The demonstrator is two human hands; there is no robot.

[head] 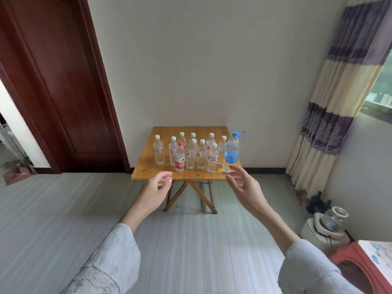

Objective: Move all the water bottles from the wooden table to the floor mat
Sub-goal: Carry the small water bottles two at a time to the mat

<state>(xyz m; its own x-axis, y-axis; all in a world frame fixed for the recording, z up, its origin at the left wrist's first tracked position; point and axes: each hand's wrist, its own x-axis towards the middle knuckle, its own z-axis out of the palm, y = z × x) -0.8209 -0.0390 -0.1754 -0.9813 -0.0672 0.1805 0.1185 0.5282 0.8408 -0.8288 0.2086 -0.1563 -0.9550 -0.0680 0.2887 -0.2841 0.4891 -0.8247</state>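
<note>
Nothing appears to have been moved yet: every clear plastic water bottle (192,153) in view stands upright on the small wooden folding table (148,164) against the wall, and no floor mat can be seen anywhere in the picture.

I count twelve bottles on the table. Ten are small with white caps, clustered in two loose rows. One small red-capped bottle with a red label (179,157) stands at the front, about seven o'clock of the cluster. One taller blue-capped bottle with a blue label (231,152) stands at three o'clock, near the table's right edge. So all twelve are left to carry.

Both hands are empty. The left hand (153,193) hangs short of the table's front edge with fingers loosely curled. The right hand (246,188) is spread open just before the blue-labelled bottle, not touching it as far as I can tell, and looks likely to take that one first.
</note>
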